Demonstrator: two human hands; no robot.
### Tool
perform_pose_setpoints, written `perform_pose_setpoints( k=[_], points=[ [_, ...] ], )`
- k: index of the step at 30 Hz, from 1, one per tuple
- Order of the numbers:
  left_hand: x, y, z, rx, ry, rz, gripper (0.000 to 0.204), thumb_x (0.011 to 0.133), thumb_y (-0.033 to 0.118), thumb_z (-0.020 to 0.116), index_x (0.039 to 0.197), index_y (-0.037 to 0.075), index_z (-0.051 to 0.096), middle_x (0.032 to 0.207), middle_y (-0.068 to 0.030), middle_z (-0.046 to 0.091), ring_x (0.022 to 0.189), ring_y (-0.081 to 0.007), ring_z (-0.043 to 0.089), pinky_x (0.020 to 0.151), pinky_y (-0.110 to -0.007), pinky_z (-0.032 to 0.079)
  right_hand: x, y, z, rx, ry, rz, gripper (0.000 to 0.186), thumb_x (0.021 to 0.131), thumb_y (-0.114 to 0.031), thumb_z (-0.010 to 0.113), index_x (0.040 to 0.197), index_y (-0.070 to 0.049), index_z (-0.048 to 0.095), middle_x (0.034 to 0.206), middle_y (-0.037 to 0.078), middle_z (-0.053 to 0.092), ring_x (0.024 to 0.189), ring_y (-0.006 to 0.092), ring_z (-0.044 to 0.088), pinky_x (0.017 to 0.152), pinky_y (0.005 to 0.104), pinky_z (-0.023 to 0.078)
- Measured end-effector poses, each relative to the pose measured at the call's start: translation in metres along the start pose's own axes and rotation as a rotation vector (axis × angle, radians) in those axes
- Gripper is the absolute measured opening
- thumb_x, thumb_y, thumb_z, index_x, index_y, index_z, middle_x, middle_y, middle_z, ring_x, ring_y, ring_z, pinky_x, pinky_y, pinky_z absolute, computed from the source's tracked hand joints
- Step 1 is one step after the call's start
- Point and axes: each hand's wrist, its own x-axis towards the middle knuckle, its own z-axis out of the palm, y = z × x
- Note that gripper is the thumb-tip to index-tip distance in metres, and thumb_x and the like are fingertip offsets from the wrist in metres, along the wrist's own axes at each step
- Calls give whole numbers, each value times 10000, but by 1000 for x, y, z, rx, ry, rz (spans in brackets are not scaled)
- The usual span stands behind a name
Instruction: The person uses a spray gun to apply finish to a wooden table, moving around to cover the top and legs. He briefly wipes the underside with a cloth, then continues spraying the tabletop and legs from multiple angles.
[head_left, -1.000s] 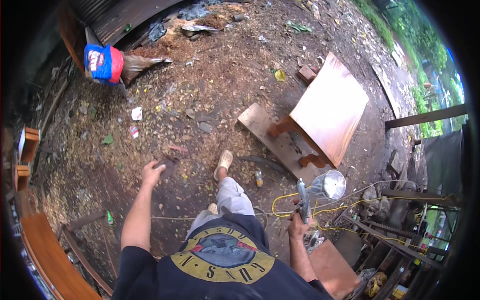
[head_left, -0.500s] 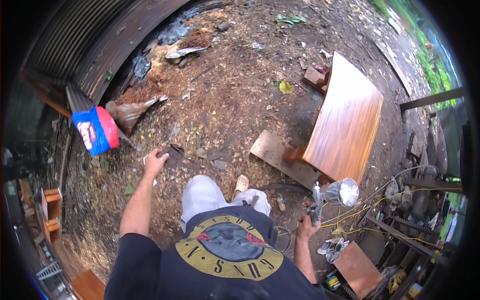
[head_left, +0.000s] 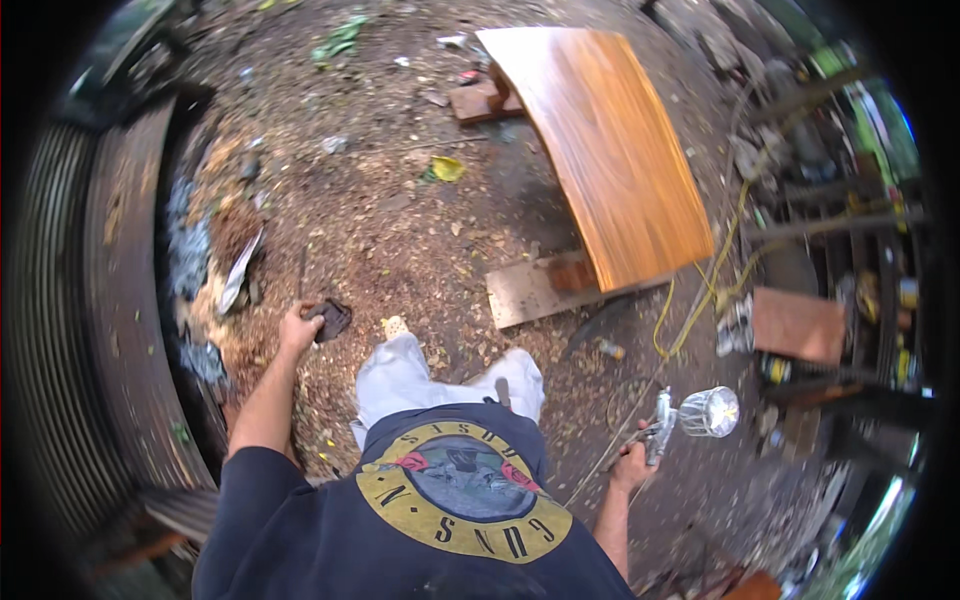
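My right hand (head_left: 629, 467) is closed around the handle of a metal spray gun (head_left: 660, 428), held out low to my right. A clear cup (head_left: 708, 412) with a shiny bottom is attached to the gun. On the left, my left hand (head_left: 297, 328) pinches a dark brown, crumpled piece (head_left: 334, 318) that looks like cloth or worn sandpaper. Ahead and to the right of me is a glossy wooden tabletop (head_left: 620, 150) with streaked orange-brown grain. Both hands are apart from it. Wooden blocks stand under it, on a pale board (head_left: 520, 292) at its near end.
Chip-strewn dirt ground (head_left: 400, 240) lies around my feet. A corrugated metal sheet (head_left: 60, 330) and a long plank (head_left: 125, 280) line the left. Yellow cord (head_left: 672, 322) and a hose trail at the right, near a reddish-brown panel (head_left: 798, 326) and cluttered shelving.
The view has turned, so the tabletop sits farther left and the blue-and-red bag is out of sight. Both hands keep their holds; the spray gun appears lower and farther right.
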Motion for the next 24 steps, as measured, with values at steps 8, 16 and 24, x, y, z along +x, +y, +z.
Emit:
perform_pose_setpoints(
  k=[8, 16, 24],
  points=[
    [164, 179, 37, 219, -344, 434, 470, 708, 246, 761, 1161, 130, 714, 1026, -144, 749, 949, -275, 725, 854, -392, 564, -176, 10, 80, 110, 365, 261, 509, 728, 66, 486, 1226, 40, 584, 1082, 116, 689, 533, 78, 496, 447, 224, 418],
    [202, 315, 64, 340, -566, 756, 473, 731, 187, 766, 1194, 120, 695, 1038, -141, 747, 965, -279, 724, 884, -379, 561, -179, 31, 173, 361, 706, 141, 442, 764, 35, 487, 1193, 57, 592, 1097, 126, 687, 585, 85, 510, 514, 236, 463],
    [262, 402, 105, 603, -739, 1005, 453, 747, 182, 753, 1190, 110, 689, 1030, -150, 744, 963, -304, 722, 884, -396, 563, -213, 12, 238, 140, 1038, 274, 479, 753, 33, 495, 1223, 50, 585, 1151, 125, 678, 667, 97, 540, 527, 247, 475]
  ],
)
